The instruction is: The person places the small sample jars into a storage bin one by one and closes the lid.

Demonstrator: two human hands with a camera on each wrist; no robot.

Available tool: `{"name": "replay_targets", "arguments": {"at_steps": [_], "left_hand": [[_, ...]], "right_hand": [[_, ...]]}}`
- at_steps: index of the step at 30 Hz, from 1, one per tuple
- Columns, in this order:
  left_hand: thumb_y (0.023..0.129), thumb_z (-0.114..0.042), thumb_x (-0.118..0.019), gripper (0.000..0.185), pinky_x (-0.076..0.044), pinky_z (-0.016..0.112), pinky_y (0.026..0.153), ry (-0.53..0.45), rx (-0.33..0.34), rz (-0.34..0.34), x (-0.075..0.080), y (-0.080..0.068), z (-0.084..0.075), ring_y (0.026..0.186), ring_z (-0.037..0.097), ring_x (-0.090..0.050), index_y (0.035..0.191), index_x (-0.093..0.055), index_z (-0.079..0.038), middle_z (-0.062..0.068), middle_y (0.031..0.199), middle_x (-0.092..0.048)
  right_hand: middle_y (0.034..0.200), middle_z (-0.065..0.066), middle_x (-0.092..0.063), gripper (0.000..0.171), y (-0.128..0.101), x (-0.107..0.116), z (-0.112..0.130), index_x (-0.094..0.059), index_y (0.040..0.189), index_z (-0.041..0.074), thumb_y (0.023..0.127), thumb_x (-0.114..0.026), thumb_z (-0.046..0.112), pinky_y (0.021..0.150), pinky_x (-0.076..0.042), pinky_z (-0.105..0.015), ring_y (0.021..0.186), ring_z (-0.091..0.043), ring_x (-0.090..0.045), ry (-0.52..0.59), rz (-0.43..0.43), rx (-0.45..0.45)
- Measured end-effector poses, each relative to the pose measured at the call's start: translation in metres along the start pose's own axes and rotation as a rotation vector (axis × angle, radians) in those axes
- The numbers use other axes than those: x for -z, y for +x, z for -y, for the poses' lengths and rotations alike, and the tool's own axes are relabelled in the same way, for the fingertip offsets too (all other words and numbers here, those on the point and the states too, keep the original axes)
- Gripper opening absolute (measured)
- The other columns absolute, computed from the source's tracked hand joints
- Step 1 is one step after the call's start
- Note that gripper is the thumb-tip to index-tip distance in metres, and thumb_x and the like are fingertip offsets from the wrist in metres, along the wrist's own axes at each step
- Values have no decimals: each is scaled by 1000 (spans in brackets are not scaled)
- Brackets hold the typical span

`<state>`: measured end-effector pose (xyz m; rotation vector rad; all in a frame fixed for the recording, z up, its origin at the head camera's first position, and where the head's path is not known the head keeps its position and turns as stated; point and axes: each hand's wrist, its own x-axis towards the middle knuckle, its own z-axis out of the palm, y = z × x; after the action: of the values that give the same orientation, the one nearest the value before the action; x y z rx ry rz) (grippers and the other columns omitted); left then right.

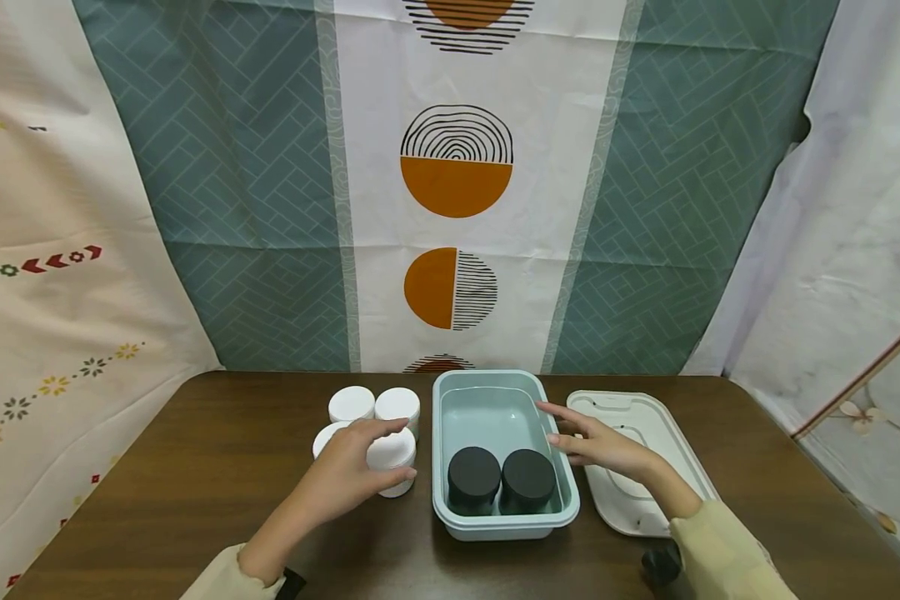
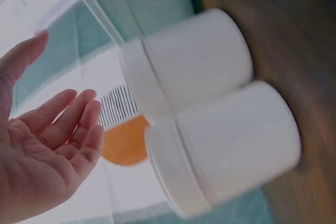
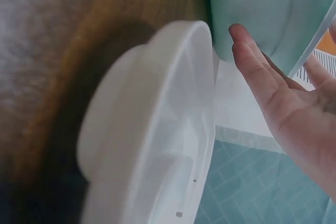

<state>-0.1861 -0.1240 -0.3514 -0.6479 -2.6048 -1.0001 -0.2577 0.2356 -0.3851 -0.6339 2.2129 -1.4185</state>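
Note:
Several white lidded jars stand together on the dark wooden table, left of a teal bin. My left hand reaches over the nearest white jar, fingers spread and loosely straight. In the left wrist view the left hand's palm stays apart from two white jars, gripping nothing. Two black jars sit side by side in the bin's near end. My right hand lies flat and open at the bin's right rim, above a white lid. The right wrist view shows the right hand's fingers beside the bin wall and lid.
Two more white jars stand behind the near pair. A patterned curtain hangs right behind the table's far edge. Pale cloth hangs on both sides. A small dark object sits near the front edge by my right sleeve.

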Motion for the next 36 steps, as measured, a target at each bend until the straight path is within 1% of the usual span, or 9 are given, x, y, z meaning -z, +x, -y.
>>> {"name": "replay_targets", "arguments": {"at_steps": [4, 10, 13, 17, 22, 28, 32, 36], "left_hand": [[69, -22, -79, 50, -45, 42, 85, 6, 12, -40, 12, -5, 11, 104, 23, -58, 113, -63, -5, 5, 110, -65], [68, -19, -79, 51, -45, 45, 84, -1, 76, -81, 27, -13, 27, 100, 25, -59, 114, -62, -4, 7, 105, -66], [67, -19, -80, 53, -46, 45, 82, 14, 71, -104, 32, -16, 36, 98, 25, -60, 114, -62, -3, 9, 103, -66], [65, -18, -82, 57, -48, 45, 80, 36, 78, -120, 36, -19, 47, 97, 28, -60, 114, -61, -1, 12, 106, -65], [63, -21, -83, 60, -47, 47, 80, 45, 115, -106, 38, -21, 57, 96, 30, -59, 114, -59, 1, 14, 106, -64], [63, -26, -83, 64, -44, 49, 84, 38, 170, -33, 35, -23, 68, 102, 31, -56, 115, -57, 1, 14, 110, -62], [63, -24, -83, 62, -46, 47, 80, 40, 172, -27, 31, -21, 74, 98, 30, -58, 113, -57, 2, 14, 110, -62], [62, -24, -83, 62, -47, 45, 78, 54, 167, -26, 28, -20, 76, 96, 29, -58, 112, -58, 2, 16, 109, -62]], "right_hand": [[137, -30, -28, 62, 4, 2, 0, -18, 146, 14, 94, -50, 24, 90, -43, -50, 118, -36, -44, 3, 2, -2], [141, -31, -20, 65, 6, 3, 0, -17, 146, 13, 93, -53, 21, 90, -43, -50, 118, -37, -43, 27, 16, -6], [142, -30, -18, 66, 5, 2, 2, -17, 146, 13, 92, -54, 22, 90, -43, -50, 118, -36, -44, 31, 12, -16], [143, -30, -18, 67, 5, 1, 4, -17, 146, 13, 91, -55, 23, 90, -42, -50, 118, -35, -43, 29, 4, -31], [143, -30, -17, 68, 5, 0, 5, -17, 146, 13, 91, -56, 24, 91, -42, -49, 119, -36, -42, 29, 6, -35], [142, -31, -20, 68, 5, 1, 4, -17, 146, 14, 91, -56, 24, 91, -42, -50, 119, -36, -42, 27, 2, -36], [141, -31, -21, 68, 5, 1, 4, -18, 146, 14, 91, -56, 25, 91, -42, -50, 118, -36, -43, 27, -1, -35], [142, -30, -20, 68, 4, 2, 3, -18, 146, 14, 91, -56, 24, 90, -42, -50, 118, -36, -44, 38, -1, -36]]}}
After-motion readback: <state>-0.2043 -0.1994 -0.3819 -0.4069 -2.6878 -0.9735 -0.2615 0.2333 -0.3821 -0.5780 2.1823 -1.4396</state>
